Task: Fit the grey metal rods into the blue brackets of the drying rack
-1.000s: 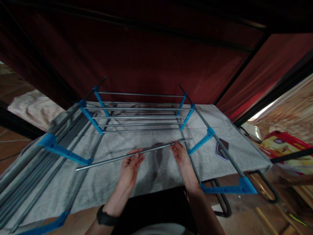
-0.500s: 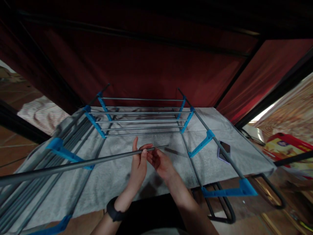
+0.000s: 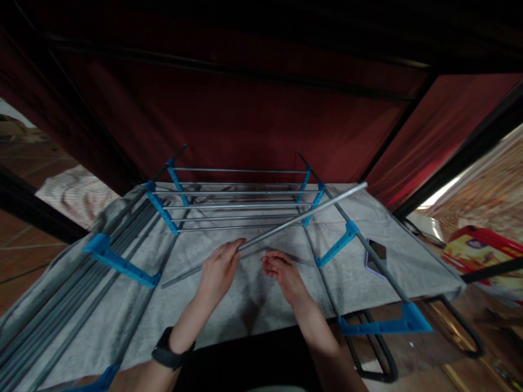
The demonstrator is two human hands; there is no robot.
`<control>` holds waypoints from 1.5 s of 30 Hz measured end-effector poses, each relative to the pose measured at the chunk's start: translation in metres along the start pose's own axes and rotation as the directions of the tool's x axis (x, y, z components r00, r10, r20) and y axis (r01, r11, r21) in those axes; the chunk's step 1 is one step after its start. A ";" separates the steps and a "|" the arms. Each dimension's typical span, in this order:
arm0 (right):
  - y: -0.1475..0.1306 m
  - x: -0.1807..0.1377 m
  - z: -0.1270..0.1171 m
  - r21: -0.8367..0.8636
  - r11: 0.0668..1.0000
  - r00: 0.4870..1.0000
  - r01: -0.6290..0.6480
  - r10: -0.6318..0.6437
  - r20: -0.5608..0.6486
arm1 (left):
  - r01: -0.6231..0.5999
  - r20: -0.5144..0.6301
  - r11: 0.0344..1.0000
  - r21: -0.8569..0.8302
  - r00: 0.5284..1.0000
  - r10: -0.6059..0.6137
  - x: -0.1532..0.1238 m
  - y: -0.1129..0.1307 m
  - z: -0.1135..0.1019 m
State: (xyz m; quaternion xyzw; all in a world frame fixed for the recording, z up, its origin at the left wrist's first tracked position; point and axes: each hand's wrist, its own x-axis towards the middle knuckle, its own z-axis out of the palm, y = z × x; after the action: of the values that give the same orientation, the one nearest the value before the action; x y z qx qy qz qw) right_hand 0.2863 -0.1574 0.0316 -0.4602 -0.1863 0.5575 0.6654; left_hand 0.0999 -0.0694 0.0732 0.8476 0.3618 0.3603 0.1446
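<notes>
A grey metal rod (image 3: 286, 224) slants across the middle, its far end up to the right and its other end low on the left. My left hand (image 3: 220, 268), below a dark wristband, is wrapped round it. Just right of that grip my right hand (image 3: 281, 272) hovers apart from the rod, fingers loosely curled but not closed, nothing seen in them. Behind lies a rack frame (image 3: 241, 207) of grey tubes, with several rods running between blue plastic brackets (image 3: 161, 209). Nearer me, a blue bracket (image 3: 337, 245) on the right and another blue bracket (image 3: 122, 264) on the left carry no rods.
Several loose grey tubes (image 3: 87, 283) lie along the left side on a grey cloth (image 3: 253, 305). A phone (image 3: 376, 257) rests near the right side tube. Dark red fabric (image 3: 245, 125) hangs behind. A red and yellow package (image 3: 482, 256) sits at the far right.
The rod has swung from pointing toward the lower left to rising toward the upper right. My right hand has come off it; my left hand keeps its hold.
</notes>
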 end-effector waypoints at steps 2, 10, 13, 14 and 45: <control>-0.004 0.002 -0.008 -0.003 0.999 0.998 0.035 -0.035 -0.046 | -0.041 0.070 0.989 0.140 0.997 0.032 -0.009 -0.005 0.006; -0.007 0.008 -0.022 0.069 0.992 0.988 0.108 -0.099 -0.121 | 0.005 0.163 0.971 0.239 0.986 -0.045 -0.044 -0.042 0.024; -0.007 0.009 -0.022 0.099 0.989 0.984 0.113 -0.098 -0.148 | 0.025 0.181 0.977 0.213 0.981 -0.065 -0.052 -0.053 0.027; -0.007 0.009 -0.023 0.105 0.988 0.983 0.114 -0.097 -0.158 | 0.034 0.191 0.979 0.202 0.979 -0.073 -0.053 -0.056 0.027; 0.054 0.023 -0.097 0.202 0.963 0.919 0.175 -0.086 -0.386 | 0.036 0.329 0.980 0.195 0.939 -0.100 -0.072 -0.073 0.041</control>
State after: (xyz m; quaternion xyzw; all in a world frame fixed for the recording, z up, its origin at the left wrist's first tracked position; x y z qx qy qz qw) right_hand 0.3366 -0.1787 -0.0681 -0.4630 -0.0202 0.4317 0.7739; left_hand 0.0581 -0.0696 -0.0289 0.8934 0.3929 0.1695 0.1368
